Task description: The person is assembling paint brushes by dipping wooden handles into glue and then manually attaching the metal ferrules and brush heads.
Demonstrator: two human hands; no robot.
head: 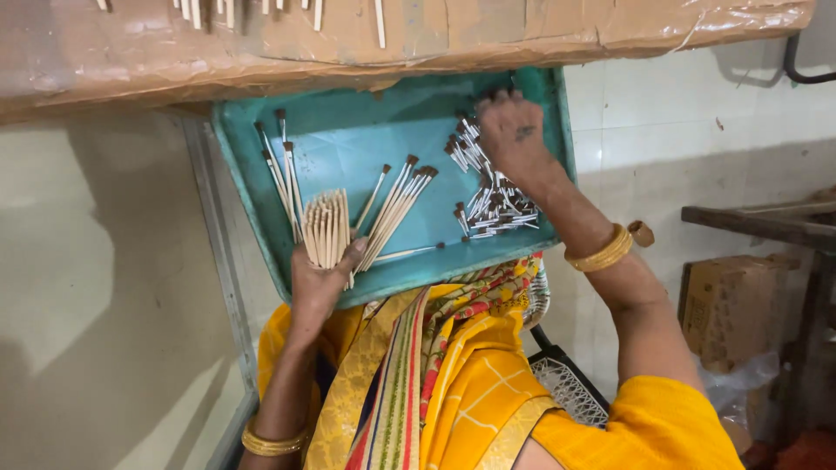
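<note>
Left hand, lower centre: a fanned bundle of wooden brush handles is gripped, long axes toward frame top | right hand, upper right: fingers are curled onto the loose brush heads, grasp not discernible | both lie in teal tray; the heads are nearer the right hand.

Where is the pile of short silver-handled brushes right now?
In the head view, the pile of short silver-handled brushes lies at the teal tray's right side, under the right hand.

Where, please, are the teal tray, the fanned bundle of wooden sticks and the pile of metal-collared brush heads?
teal tray (pixel 348 139): head view, bare floor of the tray.
fanned bundle of wooden sticks (pixel 326 228): head view, middle of the fan.
pile of metal-collared brush heads (pixel 496 213): head view, centre of the heap.
</note>
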